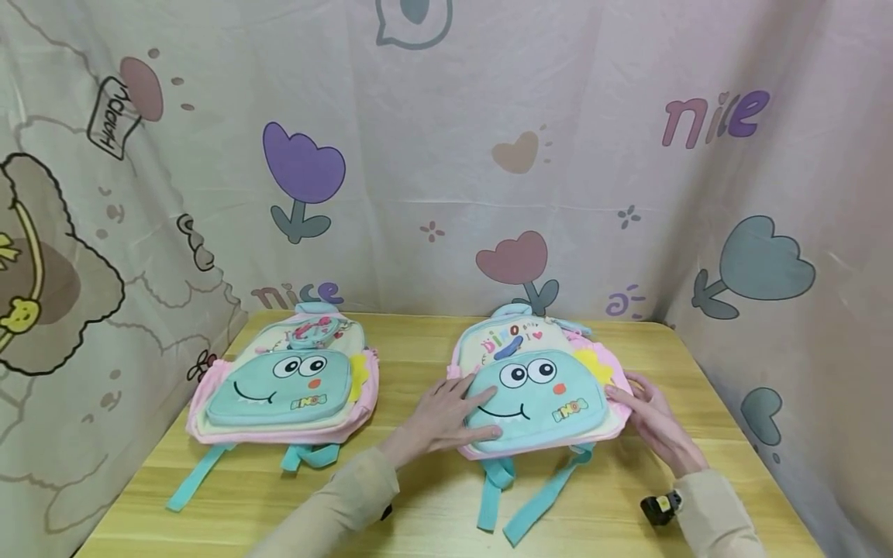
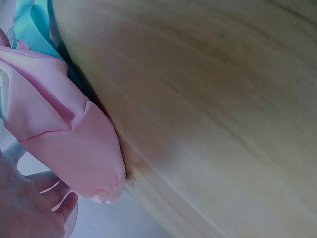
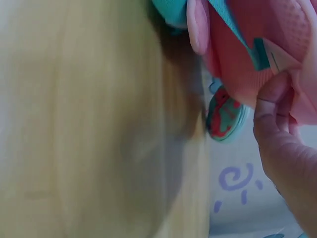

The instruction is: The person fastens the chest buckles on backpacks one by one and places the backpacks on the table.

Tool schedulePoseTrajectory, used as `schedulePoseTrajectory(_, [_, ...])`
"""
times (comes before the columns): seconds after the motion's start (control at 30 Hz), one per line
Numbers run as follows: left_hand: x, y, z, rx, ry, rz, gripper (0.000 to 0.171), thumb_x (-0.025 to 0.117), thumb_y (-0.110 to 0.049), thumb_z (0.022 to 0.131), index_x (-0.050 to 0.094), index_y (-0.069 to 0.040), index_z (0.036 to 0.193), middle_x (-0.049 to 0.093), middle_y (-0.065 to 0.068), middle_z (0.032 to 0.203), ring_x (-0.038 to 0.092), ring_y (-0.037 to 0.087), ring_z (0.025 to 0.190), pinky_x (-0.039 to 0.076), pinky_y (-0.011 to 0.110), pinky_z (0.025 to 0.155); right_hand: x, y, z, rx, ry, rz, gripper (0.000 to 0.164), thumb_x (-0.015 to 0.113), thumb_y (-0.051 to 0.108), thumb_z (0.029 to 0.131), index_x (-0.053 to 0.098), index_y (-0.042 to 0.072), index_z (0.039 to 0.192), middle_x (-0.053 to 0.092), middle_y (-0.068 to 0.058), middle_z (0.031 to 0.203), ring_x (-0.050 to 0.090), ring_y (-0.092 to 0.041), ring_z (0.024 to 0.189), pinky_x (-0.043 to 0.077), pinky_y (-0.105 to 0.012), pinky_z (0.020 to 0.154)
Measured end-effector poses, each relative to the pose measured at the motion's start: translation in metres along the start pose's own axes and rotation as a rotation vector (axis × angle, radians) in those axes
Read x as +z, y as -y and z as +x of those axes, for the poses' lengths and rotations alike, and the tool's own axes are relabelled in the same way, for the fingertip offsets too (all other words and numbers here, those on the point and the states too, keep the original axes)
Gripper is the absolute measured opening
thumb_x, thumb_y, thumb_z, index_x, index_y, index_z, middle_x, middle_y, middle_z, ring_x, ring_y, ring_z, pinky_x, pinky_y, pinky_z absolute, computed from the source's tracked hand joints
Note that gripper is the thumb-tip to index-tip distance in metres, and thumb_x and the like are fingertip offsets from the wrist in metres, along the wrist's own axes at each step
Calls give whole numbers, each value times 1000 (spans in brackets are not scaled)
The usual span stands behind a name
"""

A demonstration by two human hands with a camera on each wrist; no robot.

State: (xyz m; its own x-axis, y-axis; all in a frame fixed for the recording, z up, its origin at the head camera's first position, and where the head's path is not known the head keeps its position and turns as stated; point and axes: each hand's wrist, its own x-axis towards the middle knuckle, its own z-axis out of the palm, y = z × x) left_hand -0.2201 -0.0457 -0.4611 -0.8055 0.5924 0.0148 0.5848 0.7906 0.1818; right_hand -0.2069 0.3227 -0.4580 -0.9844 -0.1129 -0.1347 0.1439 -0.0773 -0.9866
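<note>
A teal, pink and cream child's backpack [image 1: 533, 403] with a smiling cartoon face lies front up on the table, right of centre. Spread across the left part of its front pocket is my left hand [image 1: 441, 411], fingers fairly straight. In the left wrist view the same hand [image 2: 29, 203] lies alongside the pink side panel [image 2: 79, 144]. My right hand [image 1: 652, 418] is at the opposite side. The right wrist view has its thumb and fingers [image 3: 275, 101] pinching the pink side fabric [image 3: 304, 84] near a small label. Two teal straps [image 1: 547, 500] trail toward me.
A matching backpack [image 1: 279, 387] lies to the left, with its own teal straps [image 1: 198, 477] hanging forward. Behind the wooden table [image 1: 412, 341] hangs a printed curtain [image 1: 418, 139]. A round teal and red pouch [image 3: 225, 116] dangles beside the gripped backpack.
</note>
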Motion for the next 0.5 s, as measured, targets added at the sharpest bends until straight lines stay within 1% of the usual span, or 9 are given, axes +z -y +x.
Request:
schedulePoseTrajectory(0.03, [-1, 0, -1, -3, -1, -19, 76, 44, -74, 93, 36, -33, 156, 27, 12, 167, 36, 34, 148, 31, 55, 121, 2, 2, -1, -21, 0, 18, 44, 58, 12, 101, 33, 8, 138, 64, 10, 111, 69, -6, 97, 59, -22, 85])
schedulePoseTrajectory(0.1, [-2, 0, -3, -10, -3, -61, 75, 45, -73, 94, 36, -33, 157, 25, 13, 167, 35, 36, 149, 30, 57, 121, 7, 5, -1, -65, 5, 45, 43, 57, 10, 101, 35, 7, 138, 65, 10, 113, 68, -6, 99, 58, -21, 87])
schedulePoseTrajectory(0.27, [-4, 0, -6, -26, -15, -134, 73, 47, -70, 94, 36, -33, 157, 24, 15, 168, 33, 38, 150, 28, 58, 122, 18, 14, 0, -142, -8, 103, 48, 57, 5, 100, 33, 4, 141, 65, 10, 117, 67, -4, 104, 58, -20, 90])
schedulePoseTrajectory(0.4, [-4, 2, -5, -36, -38, -171, 73, 48, -69, 95, 36, -33, 157, 25, 15, 167, 33, 38, 150, 28, 59, 122, 29, 21, 1, -194, -30, 147, 40, 57, 2, 99, 41, 10, 135, 66, 10, 118, 67, -4, 103, 58, -20, 89])
schedulePoseTrajectory(0.5, [-6, 3, -5, -41, -58, -202, 72, 48, -69, 95, 36, -34, 156, 26, 15, 167, 34, 38, 150, 29, 59, 121, 38, 27, 2, -250, -38, 187, 35, 56, 0, 99, 47, 13, 130, 68, 9, 117, 69, -5, 100, 59, -21, 86])
